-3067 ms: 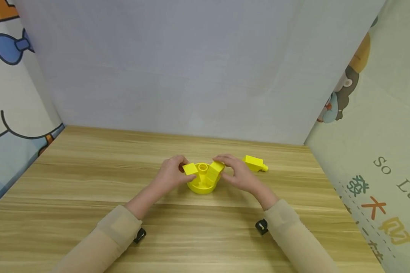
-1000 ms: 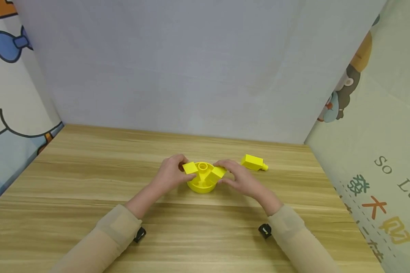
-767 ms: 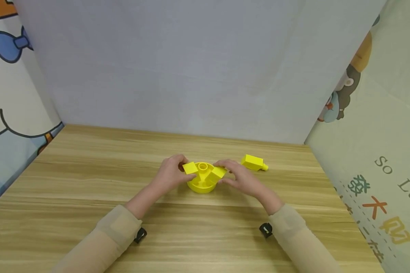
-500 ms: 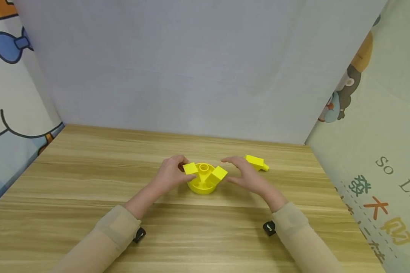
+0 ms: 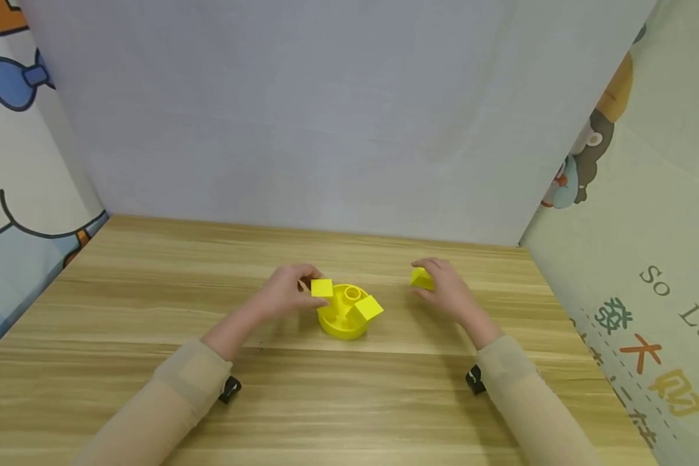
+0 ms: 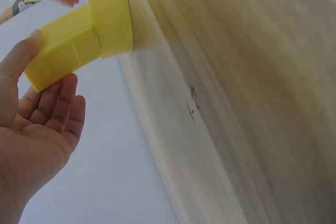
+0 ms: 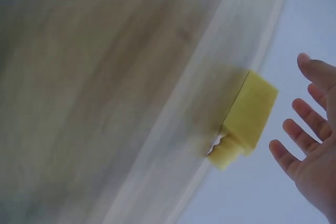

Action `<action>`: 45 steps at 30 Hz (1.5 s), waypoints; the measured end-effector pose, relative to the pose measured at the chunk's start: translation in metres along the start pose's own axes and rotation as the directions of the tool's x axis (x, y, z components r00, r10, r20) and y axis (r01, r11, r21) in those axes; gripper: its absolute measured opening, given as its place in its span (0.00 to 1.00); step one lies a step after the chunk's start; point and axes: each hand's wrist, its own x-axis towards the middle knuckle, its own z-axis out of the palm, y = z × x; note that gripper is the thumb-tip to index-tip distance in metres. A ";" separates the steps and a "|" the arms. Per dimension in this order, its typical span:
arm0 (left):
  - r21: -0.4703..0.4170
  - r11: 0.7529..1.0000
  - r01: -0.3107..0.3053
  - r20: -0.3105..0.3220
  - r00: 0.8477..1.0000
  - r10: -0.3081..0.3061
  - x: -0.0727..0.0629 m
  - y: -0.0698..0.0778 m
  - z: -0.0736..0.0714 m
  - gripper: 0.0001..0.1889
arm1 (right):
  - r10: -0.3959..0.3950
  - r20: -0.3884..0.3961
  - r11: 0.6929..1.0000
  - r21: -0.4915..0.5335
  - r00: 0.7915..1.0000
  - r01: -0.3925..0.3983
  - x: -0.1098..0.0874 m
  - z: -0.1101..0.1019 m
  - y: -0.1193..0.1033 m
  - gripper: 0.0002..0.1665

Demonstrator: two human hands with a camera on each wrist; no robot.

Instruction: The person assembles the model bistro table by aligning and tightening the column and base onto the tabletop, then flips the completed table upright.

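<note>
L hand (image 5: 282,296) pinches L block (image 5: 321,288), thumb vs. fingers, prob. steadying round base (image 5: 342,333) under it, w/ 2nd block (image 5: 369,309) on base's R. Farther R, R hand (image 5: 447,291), fingers spread, nothing gripped, is at loose block (image 5: 422,279) on table (image 5: 349,395): step looks like a pick-up, next move calls for thumb & fingers closing round it. R wrist cam shows loose block's knobbed end (image 7: 227,151) & a gap to the fingers; head view shows neither.

3 blocks (image 5: 321,288) (image 5: 369,309) (image 5: 422,279), 1 dish (image 5: 342,332), 2 hands (image 5: 284,294) (image 5: 447,290)

blocks (image 5: 369,309): yellow | dish (image 5: 343,333): yellow | table (image 5: 338,408): tan, wood-grained | sleeves (image 5: 193,378): beige
</note>
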 end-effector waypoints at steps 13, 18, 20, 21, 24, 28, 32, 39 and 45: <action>0.034 0.993 -0.109 0.135 0.985 0.103 0.018 -0.006 -0.010 0.24 | 0.110 0.023 0.991 -0.085 0.994 -0.107 0.008 -0.003 0.025 0.32; 0.030 0.991 -0.130 0.177 0.977 0.123 0.023 -0.008 -0.013 0.24 | 0.100 0.029 0.991 -0.088 0.995 -0.097 0.012 0.002 0.031 0.30; 0.026 0.990 -0.139 0.192 0.973 0.132 0.025 -0.009 -0.013 0.24 | 0.096 0.034 0.992 -0.087 0.995 -0.093 0.014 0.004 0.032 0.29; 0.025 0.989 -0.143 0.199 0.971 0.135 0.026 -0.010 -0.014 0.24 | 0.098 0.039 0.992 -0.081 0.994 -0.095 0.015 0.005 0.033 0.29; 0.028 0.986 -0.163 0.223 0.963 0.153 0.030 -0.011 -0.015 0.24 | 0.108 0.051 0.991 -0.082 0.993 -0.104 0.017 0.007 0.034 0.29; 0.027 0.981 -0.192 0.260 0.949 0.178 0.036 -0.009 -0.016 0.24 | 0.120 0.053 0.989 -0.096 0.991 -0.115 0.018 0.009 0.035 0.28; 0.023 0.976 -0.215 0.298 0.934 0.199 0.042 -0.005 -0.019 0.23 | 0.122 0.054 0.988 -0.104 0.991 -0.116 0.019 0.008 0.035 0.26; 0.033 0.975 -0.220 0.333 0.922 0.196 0.048 -0.007 -0.019 0.23 | 0.142 0.081 0.986 -0.095 0.987 -0.135 0.019 0.006 0.034 0.26; 0.053 0.972 -0.229 0.265 0.942 0.207 0.041 -0.010 -0.018 0.31 | 0.163 0.066 0.984 -0.077 0.984 -0.157 0.018 0.000 0.032 0.27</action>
